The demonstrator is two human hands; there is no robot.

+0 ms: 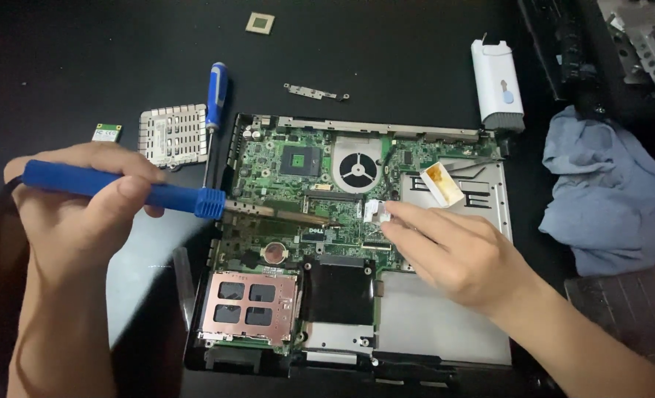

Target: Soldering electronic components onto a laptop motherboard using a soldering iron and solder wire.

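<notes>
iron (121, 188) light and stiff, left hand (77, 214) fingers wrapped round its blue grip; right hand (445, 254) fingers pinch fragile white connector (377, 211), tip just beside.

We found bare black table (84, 51) left of the opened laptop (357, 236); a blue cloth (607, 191) and white case (498, 85) crowded its right side.
</notes>
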